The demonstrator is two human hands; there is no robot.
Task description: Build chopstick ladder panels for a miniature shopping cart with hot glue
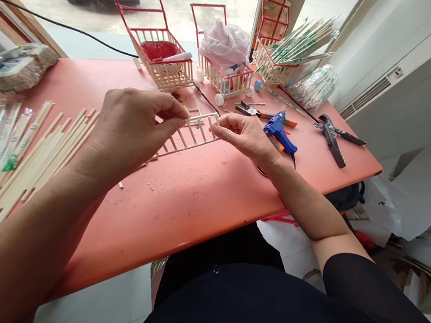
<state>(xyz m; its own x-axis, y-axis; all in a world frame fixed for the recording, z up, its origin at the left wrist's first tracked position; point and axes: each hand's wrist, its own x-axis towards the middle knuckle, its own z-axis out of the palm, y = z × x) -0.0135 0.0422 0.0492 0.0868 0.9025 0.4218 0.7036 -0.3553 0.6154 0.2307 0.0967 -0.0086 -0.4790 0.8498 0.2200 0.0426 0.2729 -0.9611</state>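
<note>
Above the orange table (pixel 204 196) I hold a small ladder-like frame of wooden sticks (pixel 189 135). My left hand (pixel 134 127) pinches its left end with thumb and fingers closed. At the right end of the frame's top stick, my right hand (pixel 243 133) is pinched. The frame is tilted, its lower edge near the tabletop. A blue glue gun (pixel 280 132) lies just right of my right hand.
Loose and wrapped chopsticks (pixel 27 152) cover the table's left side. Three small stick-built carts (pixel 164 58) stand at the back, one holding more chopsticks (pixel 301 42). Orange-handled pliers (pixel 261 114) and black cutters (pixel 333 138) lie at the right.
</note>
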